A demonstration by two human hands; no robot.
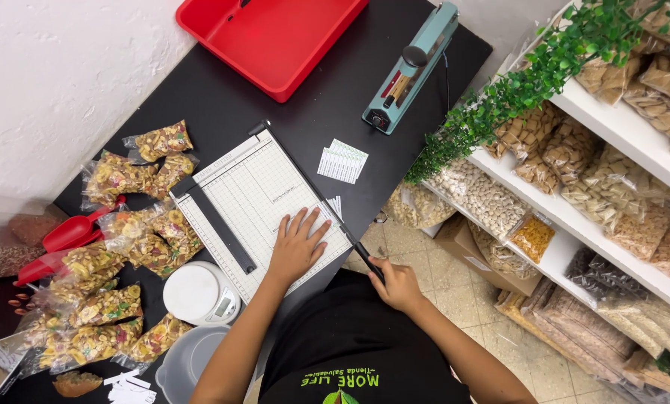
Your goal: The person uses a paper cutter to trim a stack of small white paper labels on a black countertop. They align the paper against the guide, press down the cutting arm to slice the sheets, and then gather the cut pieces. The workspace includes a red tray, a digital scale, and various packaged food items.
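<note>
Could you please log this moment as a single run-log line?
left hand: flat on paper cutter | right hand: gripping cutter handle, blade lowered | nearby: kitchen scale, snack bags, label strips

Single head-worn view, looking almost straight down from well above the black tabletop, far enough to take in most of it. Facing toward 12 o'clock, with the white wall at 10 o'clock, stocked shelves at 3 o'clock, own torso at 6 o'clock.
</note>
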